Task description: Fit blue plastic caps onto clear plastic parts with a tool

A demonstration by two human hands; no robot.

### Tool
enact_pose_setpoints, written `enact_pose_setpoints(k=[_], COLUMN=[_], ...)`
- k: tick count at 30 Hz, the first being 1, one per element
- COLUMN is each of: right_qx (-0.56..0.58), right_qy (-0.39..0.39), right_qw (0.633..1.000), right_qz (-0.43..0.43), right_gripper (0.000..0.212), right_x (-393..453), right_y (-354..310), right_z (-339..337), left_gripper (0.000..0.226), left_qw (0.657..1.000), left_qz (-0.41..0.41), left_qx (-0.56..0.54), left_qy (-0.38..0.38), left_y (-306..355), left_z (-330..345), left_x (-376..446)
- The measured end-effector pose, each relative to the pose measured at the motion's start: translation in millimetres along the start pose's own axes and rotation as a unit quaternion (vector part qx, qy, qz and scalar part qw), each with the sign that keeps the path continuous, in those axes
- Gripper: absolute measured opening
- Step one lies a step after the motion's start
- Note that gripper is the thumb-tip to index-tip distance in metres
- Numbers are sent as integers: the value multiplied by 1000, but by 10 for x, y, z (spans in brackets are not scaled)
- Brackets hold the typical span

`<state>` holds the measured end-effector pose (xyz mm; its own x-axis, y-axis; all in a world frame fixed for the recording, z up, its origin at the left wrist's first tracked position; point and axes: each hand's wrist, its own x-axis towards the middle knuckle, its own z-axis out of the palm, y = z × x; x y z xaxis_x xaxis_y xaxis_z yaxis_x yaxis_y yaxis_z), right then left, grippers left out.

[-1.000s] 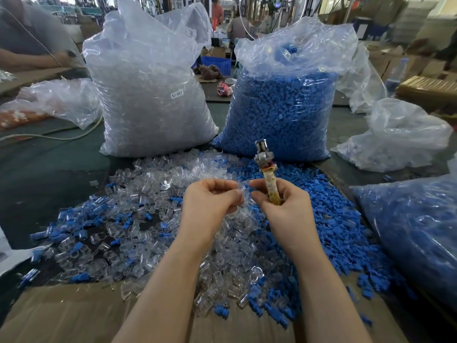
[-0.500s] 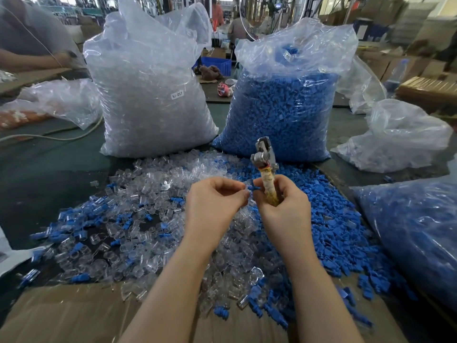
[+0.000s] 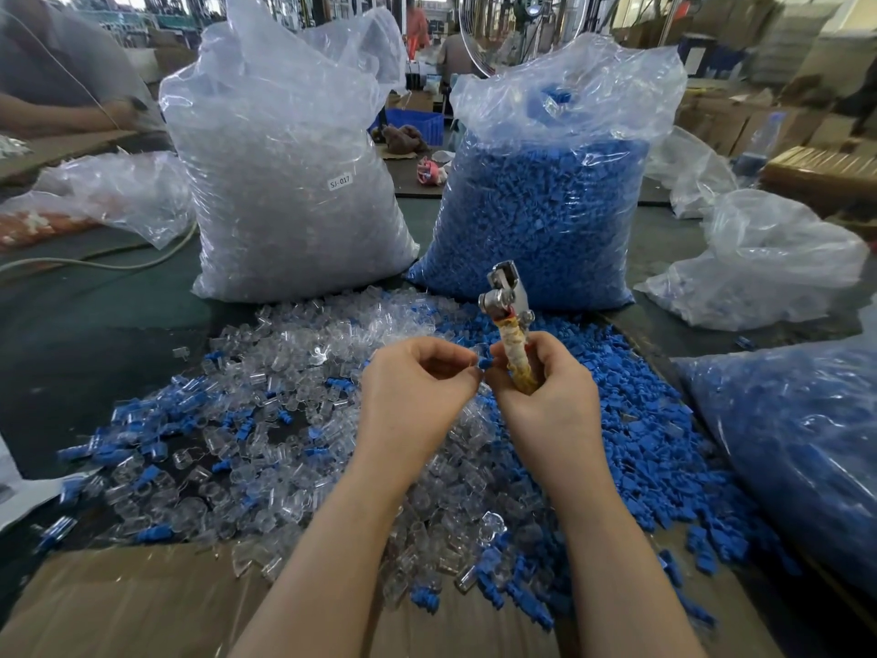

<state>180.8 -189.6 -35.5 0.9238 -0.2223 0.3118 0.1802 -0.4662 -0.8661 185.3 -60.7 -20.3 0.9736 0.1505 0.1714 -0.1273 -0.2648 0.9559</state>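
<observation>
The tape-wrapped metal crimping tool (image 3: 510, 332) has tilted left since before; my right hand (image 3: 541, 387) grips it upright, while my left hand (image 3: 417, 387) pinches a small blue plastic cap (image 3: 484, 362) just left of its handle, mid-frame.

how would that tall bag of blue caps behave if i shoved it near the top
The bag of blue caps would probably resist, being packed full and likely heavy. Its thin film looks floppy above the fill, so the top would crumple first. It might slump onto the loose caps.
</observation>
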Motion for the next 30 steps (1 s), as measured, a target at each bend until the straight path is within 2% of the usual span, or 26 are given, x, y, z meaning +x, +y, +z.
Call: enact_pose_setpoints(k=[10, 12, 15, 19, 25, 30], right_qx=[12, 41, 70, 45, 7, 5], right_qy=[-32, -56, -111, -177, -250, -276], right_qw=[999, 998, 991, 980, 966, 959], right_qz=[3, 4, 41, 75, 69, 63], right_gripper=[15, 13, 12, 12, 13, 12], right_x=[12, 19, 36, 44, 39, 22], right_y=[-13, -18, 5, 56, 41, 18], right_z=[-16, -47, -134, -222, -237, -237], left_gripper=[14, 14, 9, 7, 10, 9], left_qw=[1000, 1000, 993, 980, 973, 972], left_qz=[-6, -18, -46, -60, -49, -43], left_qx=[-3, -18, -105, -191, -227, -231], left_qy=[8, 10, 13, 1, -4, -15], left_y=[-47, -59, -65, -59, -94, -115], left_z=[-7, -14, -51, -91, -107, -119], left_x=[23, 27, 42, 62, 92, 105])
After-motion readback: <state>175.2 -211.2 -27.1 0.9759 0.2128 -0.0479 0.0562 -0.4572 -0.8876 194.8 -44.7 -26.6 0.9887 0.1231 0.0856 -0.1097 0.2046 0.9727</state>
